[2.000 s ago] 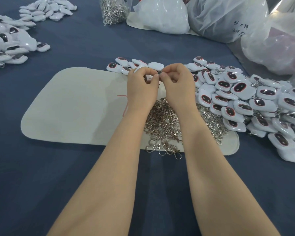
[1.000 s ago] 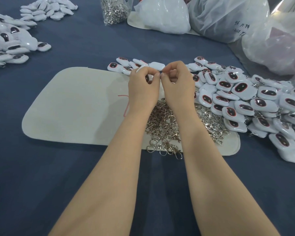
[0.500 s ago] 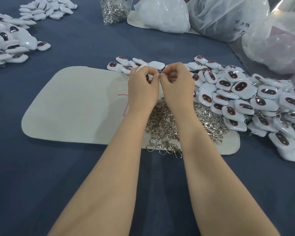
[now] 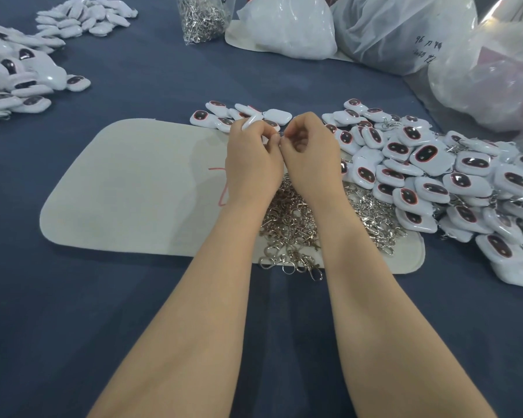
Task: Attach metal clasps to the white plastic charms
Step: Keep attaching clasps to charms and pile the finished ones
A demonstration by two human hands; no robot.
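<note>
My left hand (image 4: 252, 161) grips a white plastic charm (image 4: 252, 119), whose edge pokes out above the fingers. My right hand (image 4: 310, 155) meets it fingertip to fingertip and pinches a small metal clasp (image 4: 280, 135), mostly hidden between the thumbs. Both hands hover over a heap of loose silver clasps (image 4: 290, 224) on a pale felt mat (image 4: 127, 188). A big pile of white charms with dark red-rimmed ovals (image 4: 435, 179) lies to the right.
More charms (image 4: 18, 82) lie at the far left, with another small heap (image 4: 85, 16) behind. A clear bag of clasps (image 4: 201, 16) and several plastic bags (image 4: 390, 31) stand at the back. Dark blue cloth (image 4: 73, 327) covers the table.
Both hands stay pressed together above the clasp heap, with only small shifts of the fingers. The charm remains in my left hand.
</note>
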